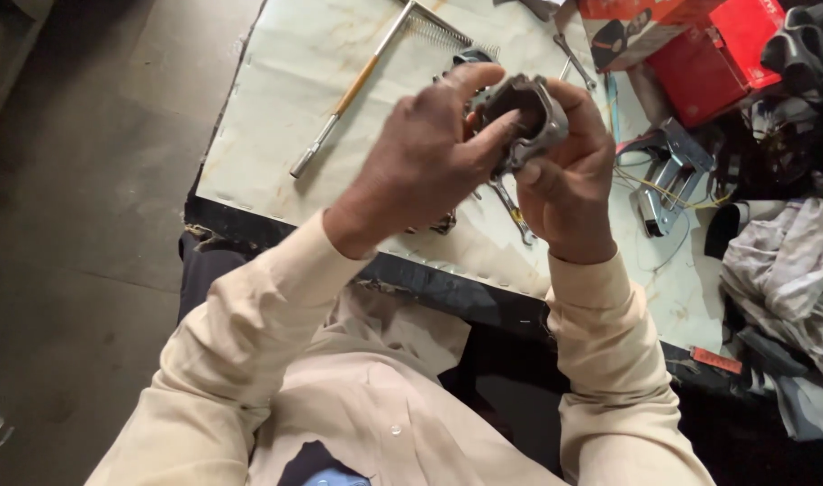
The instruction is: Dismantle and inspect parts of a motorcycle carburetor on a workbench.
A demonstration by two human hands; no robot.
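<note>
I hold a small grey cast-metal part (pixel 530 112), a hollow housing with a dark opening, up above the table between both hands. My left hand (pixel 425 162) grips it from the left, thumb and index finger on its rim. My right hand (pixel 569 180) cups it from below and from the right. Both arms wear cream sleeves.
A pale marbled tabletop (pixel 276 117) carries a long tool with a wooden handle (pixel 344 99), several wrenches (pixel 575 61), a metal bracket with wires (pixel 668 175) and a red box (pixel 713 54). Crumpled cloth (pixel 785 270) lies at the right. Dark floor (pixel 78 180) is at the left.
</note>
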